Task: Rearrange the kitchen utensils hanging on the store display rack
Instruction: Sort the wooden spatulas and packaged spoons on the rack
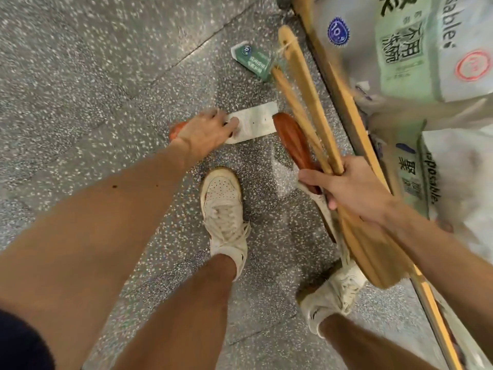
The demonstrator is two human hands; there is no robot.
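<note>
- While the view looks straight down, the speckled floor [93, 76] fills everything from 6 round to 12 o'clock.
- Pale printed packs [426, 49] are stacked at 1 to 3 o'clock, behind a wooden shelf edge [344, 102].
- The wooden utensils [314, 113] form one bundle at 3 o'clock, with handles pointing to 12 and wide blades at 5; a dark red spoon [290, 140] lies among them.
- The right hand [354, 190] has its fingers wrapped tight round the middle of that bundle.
- Two white shoes stand at 6 o'clock, the left shoe [224, 204] ahead of the right shoe [333, 292].
- The carded utensil [256, 121] lies on the floor at centre, at 9 o'clock of the spoon.
- The left hand [205, 132] covers its near end, fingers bent over it and thumb on the card; motion blur hides whether it is lifted.
- A green tag [253, 61] hangs by string from a handle top at 12 o'clock.
</note>
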